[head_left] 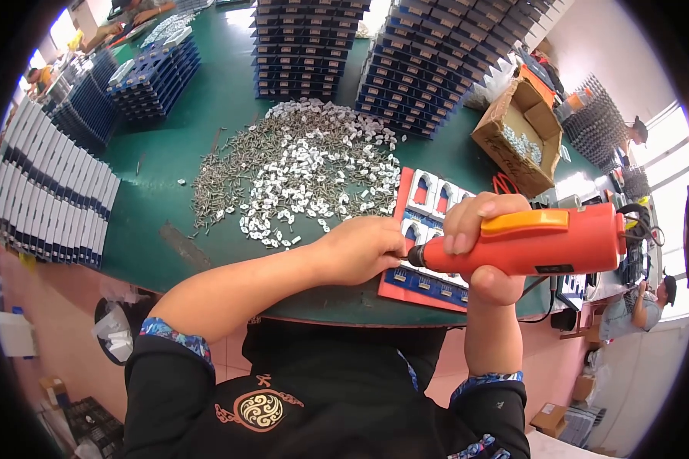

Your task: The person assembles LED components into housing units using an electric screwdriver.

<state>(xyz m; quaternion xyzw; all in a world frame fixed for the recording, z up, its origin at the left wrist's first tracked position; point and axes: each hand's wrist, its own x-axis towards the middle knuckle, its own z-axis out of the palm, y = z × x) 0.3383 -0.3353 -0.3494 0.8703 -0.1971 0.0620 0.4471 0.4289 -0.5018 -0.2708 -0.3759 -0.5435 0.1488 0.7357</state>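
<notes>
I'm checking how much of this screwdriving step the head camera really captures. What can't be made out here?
Head view:
- Tip of the orange power screwdriver: hidden behind the left hand.
- What the left hand's fingers pinch: covered by the hand itself.
- Red tray: middle hidden by the right hand and the tool.
- Pile of screws and white parts: single pieces too small to tell apart.
- Contents of the cardboard box: small, unclear.

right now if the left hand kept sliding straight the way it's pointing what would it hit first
The left hand points right, toward the dark tip of the orange electric screwdriver. It would probably meet that tip first, above the red tray; they already look nearly touching, though depth is unclear.
</notes>
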